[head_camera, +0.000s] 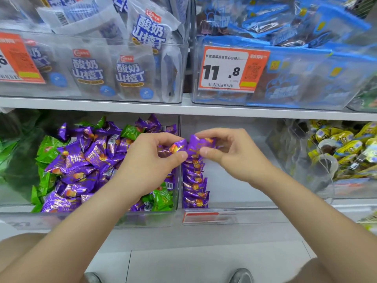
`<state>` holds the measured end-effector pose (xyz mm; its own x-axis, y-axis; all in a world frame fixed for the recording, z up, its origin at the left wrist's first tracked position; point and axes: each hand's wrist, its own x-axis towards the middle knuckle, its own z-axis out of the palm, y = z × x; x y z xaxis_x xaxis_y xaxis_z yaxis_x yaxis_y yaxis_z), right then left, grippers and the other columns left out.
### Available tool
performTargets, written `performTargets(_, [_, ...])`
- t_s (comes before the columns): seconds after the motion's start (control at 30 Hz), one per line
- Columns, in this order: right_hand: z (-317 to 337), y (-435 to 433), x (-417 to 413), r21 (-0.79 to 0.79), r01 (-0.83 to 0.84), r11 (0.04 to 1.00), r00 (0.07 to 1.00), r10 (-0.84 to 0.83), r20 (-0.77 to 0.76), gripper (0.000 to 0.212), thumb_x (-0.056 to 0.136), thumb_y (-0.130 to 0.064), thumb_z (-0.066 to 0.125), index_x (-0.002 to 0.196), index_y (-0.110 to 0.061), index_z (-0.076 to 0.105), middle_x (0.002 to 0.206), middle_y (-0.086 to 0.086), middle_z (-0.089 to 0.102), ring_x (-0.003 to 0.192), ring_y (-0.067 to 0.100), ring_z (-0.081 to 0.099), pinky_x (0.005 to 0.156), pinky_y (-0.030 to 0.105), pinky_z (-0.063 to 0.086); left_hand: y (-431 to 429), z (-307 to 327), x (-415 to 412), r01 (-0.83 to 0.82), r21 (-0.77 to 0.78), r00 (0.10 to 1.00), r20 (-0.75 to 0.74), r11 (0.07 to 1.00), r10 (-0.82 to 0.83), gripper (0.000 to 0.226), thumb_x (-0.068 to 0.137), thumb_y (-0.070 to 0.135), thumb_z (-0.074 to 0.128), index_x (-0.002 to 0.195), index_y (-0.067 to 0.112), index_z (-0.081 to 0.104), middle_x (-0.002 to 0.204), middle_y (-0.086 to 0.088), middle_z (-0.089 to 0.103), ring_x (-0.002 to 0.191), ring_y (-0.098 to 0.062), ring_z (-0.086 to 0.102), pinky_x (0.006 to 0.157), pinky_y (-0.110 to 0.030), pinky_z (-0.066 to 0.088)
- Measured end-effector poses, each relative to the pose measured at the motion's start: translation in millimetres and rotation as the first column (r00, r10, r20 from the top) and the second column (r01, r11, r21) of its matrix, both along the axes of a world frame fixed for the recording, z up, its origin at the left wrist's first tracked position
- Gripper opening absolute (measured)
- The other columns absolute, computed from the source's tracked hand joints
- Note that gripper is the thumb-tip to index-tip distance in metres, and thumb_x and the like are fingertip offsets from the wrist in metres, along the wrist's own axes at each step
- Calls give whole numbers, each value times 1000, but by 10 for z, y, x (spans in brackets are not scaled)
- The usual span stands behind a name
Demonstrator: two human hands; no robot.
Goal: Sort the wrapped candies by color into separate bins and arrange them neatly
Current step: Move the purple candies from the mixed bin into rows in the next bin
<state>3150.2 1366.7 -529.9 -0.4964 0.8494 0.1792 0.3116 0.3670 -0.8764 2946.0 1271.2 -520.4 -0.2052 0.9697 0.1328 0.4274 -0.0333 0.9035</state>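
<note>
Knees (pixel 18 254) bent before a shop shelf, a person sorts wrapped sweets, both forearms reaching to the lower tier. The left hand (pixel 151 162) pinches a purple candy (pixel 173 148) between thumb and fingertips just above the divide between two clear bins. The right hand (pixel 230 154) pinches a second purple candy (pixel 201 145) the same way, the two wrappers nearly touching. Directly below them, a row of purple candies (pixel 194 180) stands on edge along the left wall of the right-hand bin (pixel 244 209). The left-hand bin (pixel 61 218) holds a loose heap of purple sweets mixed with green candies (pixel 47 148). The step in hand appears to be adding purple pieces to the row. The next move likely calls for setting each one upright at the row's far end, squared with its neighbours. Much of the heap is not yet sorted.
</note>
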Motion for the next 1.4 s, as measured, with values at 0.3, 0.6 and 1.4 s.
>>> performTargets(0.3, [-570, 734, 281, 306, 167, 937, 768, -319, 556, 22, 81, -25, 87, 100, -18, 80, 99, 4, 76, 96, 29, 67, 77, 23, 33, 149, -166, 33, -100, 43, 993, -60, 994, 102, 27, 92, 23, 77, 114, 38, 71, 92, 8, 68, 48, -6, 48, 49, -21, 40])
performTargets(0.6, [-911, 958, 57, 349, 133, 928, 775, -317, 547, 26, 77, -21, 83, 104, -22, 81, 105, 7, 75, 97, 30, 66, 75, 24, 39, 168, -197, 25, -115, 52, 992, -46, 992, 117, 16, 92, 36, 78, 105, 37, 70, 77, -15, 70, 51, -20, 49, 47, -33, 43])
performTargets(1.4, [71, 53, 115, -77, -100, 992, 992, 94, -86, 25, 86, -11, 83, 110, -8, 77, 93, 15, 79, 81, 32, 75, 74, 43, 63, 42, -43, 60, 46, 128, 999, -6, 991, -45, 27, 90, 17, 80, 114, 29, 76, 99, 12, 78, 88, -7, 74, 82, -33, 62])
